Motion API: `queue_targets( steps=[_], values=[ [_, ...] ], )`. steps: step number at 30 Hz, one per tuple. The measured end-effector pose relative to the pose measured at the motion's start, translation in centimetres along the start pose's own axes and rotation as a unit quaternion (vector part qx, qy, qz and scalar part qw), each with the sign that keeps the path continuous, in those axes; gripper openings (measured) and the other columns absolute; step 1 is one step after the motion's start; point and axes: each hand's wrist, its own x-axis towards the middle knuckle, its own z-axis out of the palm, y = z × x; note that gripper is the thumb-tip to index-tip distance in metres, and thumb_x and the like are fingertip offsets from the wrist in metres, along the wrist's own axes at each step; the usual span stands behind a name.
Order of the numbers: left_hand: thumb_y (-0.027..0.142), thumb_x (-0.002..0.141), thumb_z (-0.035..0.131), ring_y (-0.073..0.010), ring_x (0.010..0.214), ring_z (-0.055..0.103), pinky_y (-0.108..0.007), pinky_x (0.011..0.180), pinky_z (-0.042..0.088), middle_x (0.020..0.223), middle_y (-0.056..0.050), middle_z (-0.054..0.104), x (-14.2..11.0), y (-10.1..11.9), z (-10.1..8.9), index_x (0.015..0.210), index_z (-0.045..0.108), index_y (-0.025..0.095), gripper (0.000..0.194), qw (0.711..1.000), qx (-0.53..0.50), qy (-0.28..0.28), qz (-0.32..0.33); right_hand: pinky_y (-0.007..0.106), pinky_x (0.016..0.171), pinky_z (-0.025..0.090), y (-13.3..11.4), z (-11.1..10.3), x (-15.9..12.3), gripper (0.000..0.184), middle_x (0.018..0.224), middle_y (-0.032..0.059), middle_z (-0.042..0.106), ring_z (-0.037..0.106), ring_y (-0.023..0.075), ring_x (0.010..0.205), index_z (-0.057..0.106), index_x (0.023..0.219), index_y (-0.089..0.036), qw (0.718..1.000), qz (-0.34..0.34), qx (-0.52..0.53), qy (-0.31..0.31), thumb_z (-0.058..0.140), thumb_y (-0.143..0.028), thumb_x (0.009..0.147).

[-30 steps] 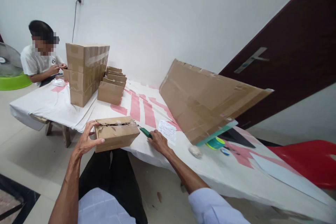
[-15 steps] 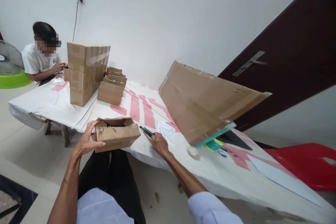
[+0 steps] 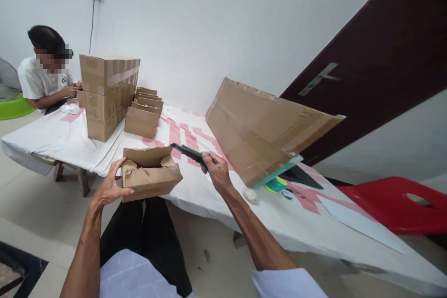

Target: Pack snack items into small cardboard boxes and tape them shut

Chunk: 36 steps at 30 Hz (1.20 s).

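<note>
My left hand (image 3: 111, 188) grips the left end of a small brown cardboard box (image 3: 151, 177) at the near edge of the table (image 3: 223, 195). The box's top flaps stand open. My right hand (image 3: 216, 171) is closed on a green-handled cutter (image 3: 188, 152), lifted above the table with its dark blade pointing left over the box's right corner.
A long taped cardboard box (image 3: 261, 130) leans on the table to the right, with tape rolls (image 3: 275, 184) beneath its end. Stacked boxes (image 3: 106, 93) and flat cartons (image 3: 143, 114) stand at the back left. Another person (image 3: 45, 74) sits at the far left end. A red chair (image 3: 394, 205) is at the right.
The small box's flaps have come open. My right hand picked the cutter up from the table and raised it toward the box. The view shifted slightly.
</note>
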Motion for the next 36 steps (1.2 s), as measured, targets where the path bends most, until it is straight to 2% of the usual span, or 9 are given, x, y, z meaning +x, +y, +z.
queue_targets(
  steps=[5,12,14,19,22,25,29,33,36],
  values=[
    [0.039,0.07,0.093,-0.0407,0.154,0.038,-0.056,0.116,0.051,0.165,-0.015,0.036,0.1,0.2,-0.3,0.164,0.035,0.031,0.111,1.0,0.01,-0.006,-0.005,0.031,0.075,0.051,-5.3,-0.5,-0.4,0.027,0.084,0.0015,0.069,0.062,0.0193,0.079,0.071,0.09,-0.022,0.989,-0.127,-0.015,-0.072,0.062,-0.047,0.094],
    [0.041,0.071,0.093,-0.0418,0.155,0.038,-0.058,0.117,0.05,0.169,-0.014,0.034,0.2,0.2,-0.6,0.165,0.034,0.033,0.112,1.0,0.007,-0.012,-0.01,0.034,0.082,0.053,-6.6,0.1,0.2,0.018,0.092,0.0047,0.073,0.068,0.0205,0.087,0.073,0.091,-0.023,0.954,-0.211,-0.034,-0.212,0.064,-0.037,0.097],
    [0.041,0.072,0.093,-0.042,0.156,0.037,-0.059,0.118,0.049,0.169,-0.014,0.034,0.2,0.0,-0.8,0.165,0.033,0.034,0.111,1.0,0.008,-0.01,-0.018,0.034,0.08,0.052,-5.0,-1.0,0.9,0.02,0.091,0.0042,0.072,0.066,0.0204,0.084,0.073,0.092,-0.023,0.966,-0.189,-0.018,-0.176,0.065,-0.041,0.097],
    [0.041,0.071,0.094,-0.042,0.154,0.04,-0.06,0.12,0.047,0.168,-0.013,0.036,0.4,-0.4,-1.3,0.164,0.036,0.034,0.11,0.999,0.006,-0.021,-0.03,0.032,0.067,0.047,3.7,-1.8,1.3,0.035,0.074,-0.0016,0.06,0.054,0.0181,0.068,0.069,0.104,-0.021,0.994,-0.035,0.0,0.101,0.057,-0.053,0.095],
    [0.045,0.071,0.095,-0.0423,0.152,0.042,-0.058,0.12,0.047,0.169,-0.013,0.035,0.8,-0.4,-1.5,0.164,0.037,0.034,0.11,0.999,0.0,-0.024,-0.031,0.035,0.072,0.05,8.9,1.2,0.2,0.037,0.08,0.0018,0.065,0.056,0.0209,0.075,0.067,0.095,-0.021,0.994,0.003,-0.045,0.099,0.059,-0.057,0.087],
    [0.049,0.069,0.095,-0.0433,0.152,0.043,-0.056,0.119,0.049,0.168,-0.013,0.037,1.2,-0.3,-1.7,0.163,0.039,0.034,0.11,0.999,-0.006,-0.028,-0.038,0.043,0.086,0.053,11.0,4.2,0.0,0.036,0.087,0.0062,0.068,0.061,0.0256,0.086,0.065,0.086,-0.023,0.995,0.014,-0.066,0.071,0.058,-0.059,0.086],
    [0.053,0.069,0.095,-0.0447,0.154,0.04,-0.055,0.121,0.048,0.169,-0.012,0.037,1.7,-0.3,-2.1,0.161,0.043,0.036,0.108,0.998,0.01,-0.041,-0.042,0.047,0.101,0.051,6.5,5.0,2.4,0.039,0.102,0.0103,0.07,0.064,0.0278,0.105,0.071,0.09,-0.022,0.999,-0.045,-0.018,0.022,0.05,-0.055,0.099],
    [0.058,0.07,0.093,-0.0454,0.157,0.034,-0.056,0.122,0.046,0.171,-0.013,0.033,2.4,-0.3,-2.4,0.162,0.041,0.035,0.108,0.997,0.028,-0.061,-0.04,0.043,0.106,0.048,-2.4,4.6,5.9,0.03,0.118,0.0093,0.072,0.063,0.0251,0.117,0.076,0.108,-0.023,0.972,-0.139,0.041,-0.185,0.064,-0.049,0.098],
    [0.059,0.074,0.09,-0.0428,0.159,0.031,-0.054,0.125,0.042,0.172,-0.012,0.03,3.0,0.1,-2.6,0.163,0.039,0.036,0.105,0.994,0.061,-0.074,-0.043,0.035,0.086,0.051,-6.6,5.4,8.1,0.03,0.102,0.0064,0.073,0.065,0.0207,0.095,0.077,0.096,-0.019,0.929,-0.102,0.051,-0.352,0.072,-0.048,0.091]
  ],
)
